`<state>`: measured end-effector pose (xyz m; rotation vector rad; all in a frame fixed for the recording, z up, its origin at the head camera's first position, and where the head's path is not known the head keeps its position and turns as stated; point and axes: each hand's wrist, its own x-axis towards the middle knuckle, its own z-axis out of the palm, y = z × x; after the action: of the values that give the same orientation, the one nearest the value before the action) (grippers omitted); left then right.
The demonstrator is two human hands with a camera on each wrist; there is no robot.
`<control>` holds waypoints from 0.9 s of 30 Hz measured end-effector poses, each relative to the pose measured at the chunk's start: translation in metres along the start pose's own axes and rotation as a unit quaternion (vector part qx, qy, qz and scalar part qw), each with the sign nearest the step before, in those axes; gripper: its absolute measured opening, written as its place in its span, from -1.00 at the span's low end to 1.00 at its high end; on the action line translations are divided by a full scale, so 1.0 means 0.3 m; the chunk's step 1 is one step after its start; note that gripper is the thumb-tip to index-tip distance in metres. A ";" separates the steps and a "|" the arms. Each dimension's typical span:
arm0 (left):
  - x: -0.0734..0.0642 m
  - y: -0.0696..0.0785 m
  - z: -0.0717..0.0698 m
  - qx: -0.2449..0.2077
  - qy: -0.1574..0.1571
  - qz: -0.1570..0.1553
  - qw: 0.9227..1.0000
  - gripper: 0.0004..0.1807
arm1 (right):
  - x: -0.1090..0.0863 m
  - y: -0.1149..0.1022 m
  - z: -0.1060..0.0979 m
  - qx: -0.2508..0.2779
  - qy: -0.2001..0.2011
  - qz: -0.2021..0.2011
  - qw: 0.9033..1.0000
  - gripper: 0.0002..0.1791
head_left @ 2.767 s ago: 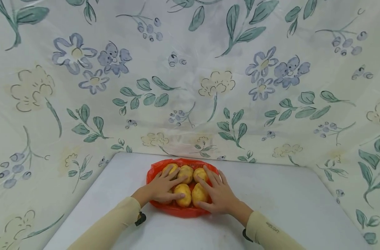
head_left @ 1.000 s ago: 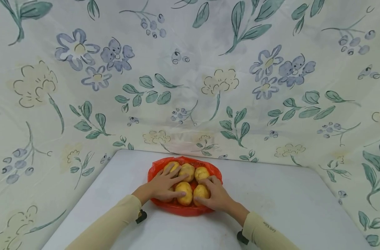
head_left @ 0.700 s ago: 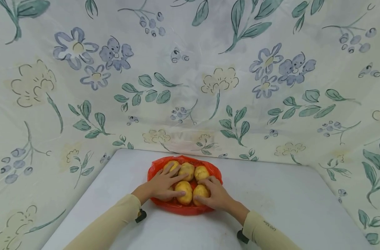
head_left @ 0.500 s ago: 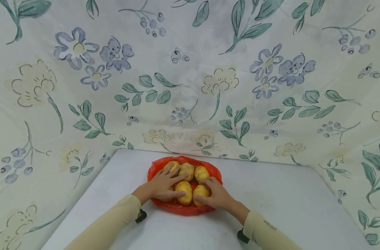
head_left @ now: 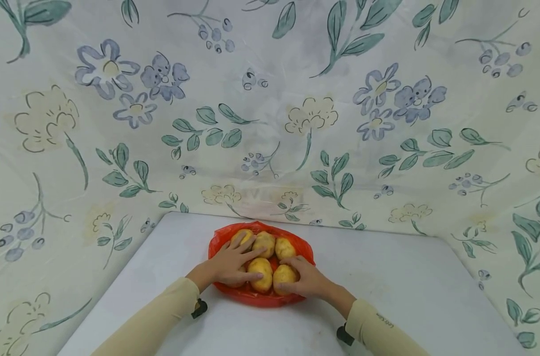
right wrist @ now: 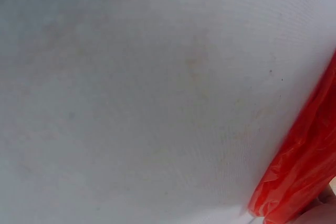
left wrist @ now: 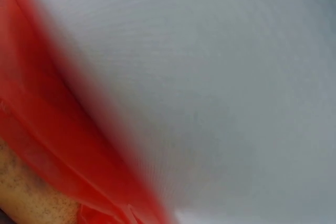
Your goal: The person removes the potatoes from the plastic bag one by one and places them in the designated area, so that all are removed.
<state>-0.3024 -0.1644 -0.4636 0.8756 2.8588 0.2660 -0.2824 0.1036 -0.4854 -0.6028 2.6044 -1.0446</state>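
Note:
In the head view, several yellow potatoes lie in a red plastic bag that is spread into an oval on the table. My left hand rests over the left-side potatoes with fingers spread, its thumb across the front middle potato. On the right, my right hand holds the front right potato, fingers bent over its top and thumb at its near side. A potato under the left palm is mostly covered. In the left wrist view, part of one potato shows inside the bag.
The white table extends around the bag on all sides. Behind and beside it hangs a floral-patterned cloth. Dark wrist straps sit at both beige sleeves.
Since the earliest frame, my right hand has drawn back its spread fingers from the back right potato and bent them round the front right one. The left hand has stayed in place.

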 end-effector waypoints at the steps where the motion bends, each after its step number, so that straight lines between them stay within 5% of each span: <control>1: 0.001 0.000 -0.002 0.000 0.002 -0.001 1.000 -0.13 | 0.002 0.001 -0.001 -0.001 -0.001 0.001 1.000 -0.19; 27: 0.009 -0.003 0.007 -0.007 0.008 0.007 1.000 -0.13 | -0.012 0.000 -0.005 -0.024 -0.025 -0.029 0.999 -0.10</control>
<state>-0.3048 -0.1633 -0.4660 0.8945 2.8633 0.2940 -0.2800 0.1063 -0.4840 -0.7111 2.5895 -0.9741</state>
